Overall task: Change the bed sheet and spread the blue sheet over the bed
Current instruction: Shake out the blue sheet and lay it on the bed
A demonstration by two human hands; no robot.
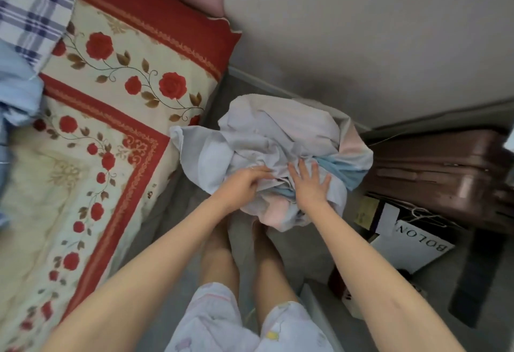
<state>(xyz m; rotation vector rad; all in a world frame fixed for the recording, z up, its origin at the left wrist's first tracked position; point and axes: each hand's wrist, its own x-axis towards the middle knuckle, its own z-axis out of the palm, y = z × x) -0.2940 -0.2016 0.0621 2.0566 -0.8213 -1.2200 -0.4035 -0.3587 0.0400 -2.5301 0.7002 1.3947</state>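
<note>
**Operator:** What do you record for the old sheet?

**Inspector:** The crumpled sheet bundle (267, 134), pale with pink and blue patches, sits off the bed (83, 184), just beside its right edge and in front of your legs. What carries it cannot be told; the cloth covers it.

**Operator:** And my hands?

**Inspector:** Your left hand (244, 184) has its fingers curled into the folds on the near side of the bundle and grips the cloth. Your right hand (311, 184) lies flat on top with fingers spread, pressing down and gripping nothing. The two hands are close together, not touching.

**Operator:** Where is the blue sheet?

**Inspector:** The blue sheet (16, 93) lies bunched on the bed at its far left side, well apart from both hands. It is not spread out. The rose-patterned cover with its red border shows over most of the bed.

**Operator:** Anything else to note?

**Inspector:** A checked pillow (30, 9) lies at the head of the bed, touching the blue sheet. A brown suitcase (439, 173) lies flat on the floor to the right of the bed, beyond the bundle. A white bag (411, 246) lettered BOLON stands just in front of the suitcase.
</note>
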